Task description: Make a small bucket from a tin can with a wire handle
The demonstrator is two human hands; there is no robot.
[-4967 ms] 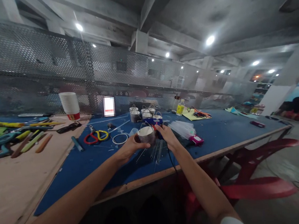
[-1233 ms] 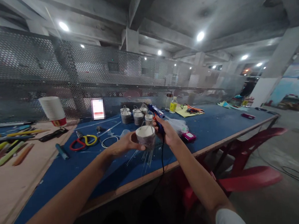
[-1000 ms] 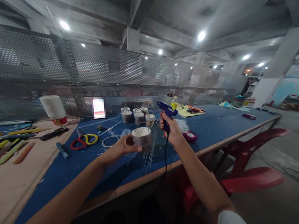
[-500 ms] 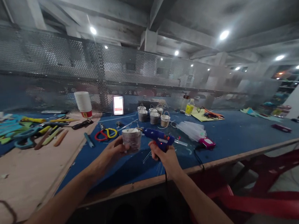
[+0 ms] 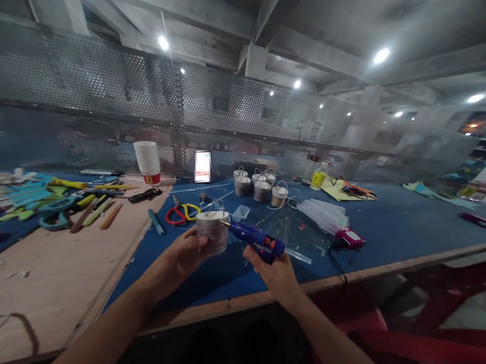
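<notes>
A small cup wrapped in pale cord (image 5: 213,233) is held upright above the blue mat by my left hand (image 5: 181,261), whose fingers grip its left side. My right hand (image 5: 275,269) is wrapped round the handle of a blue glue gun (image 5: 253,236). The gun's metal nozzle is at the cup's upper right side, near the rim; whether it touches is hard to tell. A clear glue stick (image 5: 298,255) sticks out of the gun's back end. Thin strands lie on the mat behind the gun.
Several little buckets with handles (image 5: 261,190) stand behind. Red-yellow scissors (image 5: 182,213) lie left of them, near stacked paper cups (image 5: 148,162). Tools (image 5: 87,211) cover the wooden board. Right are a plastic bag (image 5: 323,215), a magenta tool (image 5: 350,238) and a yellow-labelled bottle (image 5: 318,177).
The view has shifted, so table items appear farther right. The glue gun's nozzle has moved from above the cup's rim to lower on its right side. Both hands keep their holds.
</notes>
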